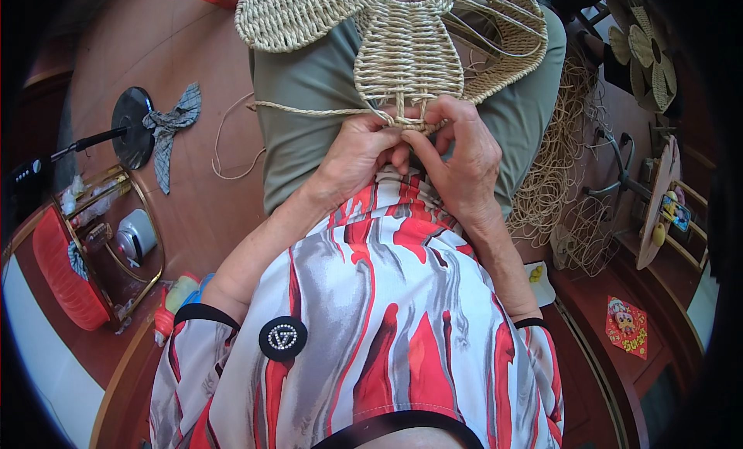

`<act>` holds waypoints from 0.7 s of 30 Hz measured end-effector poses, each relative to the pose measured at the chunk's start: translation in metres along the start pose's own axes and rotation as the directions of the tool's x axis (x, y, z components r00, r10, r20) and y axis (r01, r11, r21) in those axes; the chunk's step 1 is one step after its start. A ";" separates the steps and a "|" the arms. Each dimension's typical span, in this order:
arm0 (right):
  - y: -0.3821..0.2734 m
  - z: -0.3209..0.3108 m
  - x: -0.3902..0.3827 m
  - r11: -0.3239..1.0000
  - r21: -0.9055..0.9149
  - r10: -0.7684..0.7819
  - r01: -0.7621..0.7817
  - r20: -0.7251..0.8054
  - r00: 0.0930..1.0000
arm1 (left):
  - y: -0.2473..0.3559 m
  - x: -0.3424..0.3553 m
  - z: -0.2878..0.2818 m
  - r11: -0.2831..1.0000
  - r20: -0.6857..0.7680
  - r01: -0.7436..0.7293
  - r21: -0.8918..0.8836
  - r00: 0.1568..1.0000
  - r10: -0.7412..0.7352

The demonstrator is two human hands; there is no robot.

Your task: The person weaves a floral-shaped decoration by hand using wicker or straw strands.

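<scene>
A flower-shaped piece of woven straw cord (pixel 408 50) rests across my lap, its broad petals spreading away from me. At the near end of the middle petal, both hands work close together on the unfinished edge. My left hand (pixel 356 155) pinches that edge, thumb towards the right. From beside it a loose straw strand (pixel 309 108) runs left over my knee and loops down to the floor. My right hand (pixel 464 151) has thumb and forefinger closed on the same edge. The fingers partly hide the cord ends between them.
A large heap of loose straw cord (pixel 553 155) lies on the floor right of my leg. Left are a round black stand base (pixel 133 128) with a checked cloth (pixel 174 131) and a gold-framed rack (pixel 116 248). More woven petals (pixel 646 50) stand far right, above a wooden table (pixel 658 201).
</scene>
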State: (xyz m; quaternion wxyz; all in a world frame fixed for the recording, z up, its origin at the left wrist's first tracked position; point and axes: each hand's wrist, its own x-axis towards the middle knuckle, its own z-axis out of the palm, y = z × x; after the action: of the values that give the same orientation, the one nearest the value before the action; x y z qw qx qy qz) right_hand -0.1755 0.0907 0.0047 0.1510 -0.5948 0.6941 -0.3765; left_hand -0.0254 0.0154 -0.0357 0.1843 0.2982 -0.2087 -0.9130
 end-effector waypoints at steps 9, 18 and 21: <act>0.004 0.002 0.007 0.948 -0.129 -0.290 0.291 0.027 0.957 | -0.006 0.015 0.002 0.940 -0.027 -0.158 0.304 0.984 0.175; 0.008 0.003 0.006 0.924 -0.165 -0.340 0.346 0.065 0.938 | -0.004 0.019 0.009 0.944 -0.007 -0.165 0.284 0.985 0.174; 0.008 0.006 0.005 0.915 -0.159 -0.367 0.370 0.044 0.929 | -0.002 0.009 0.016 0.958 -0.039 -0.182 0.223 0.980 0.196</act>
State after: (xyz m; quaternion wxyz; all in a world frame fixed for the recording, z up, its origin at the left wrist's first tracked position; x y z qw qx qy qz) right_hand -0.1781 0.0840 -0.0041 0.0323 -0.7277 0.5974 -0.3354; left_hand -0.0428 0.0169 -0.0288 0.2431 0.3228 -0.3297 -0.8532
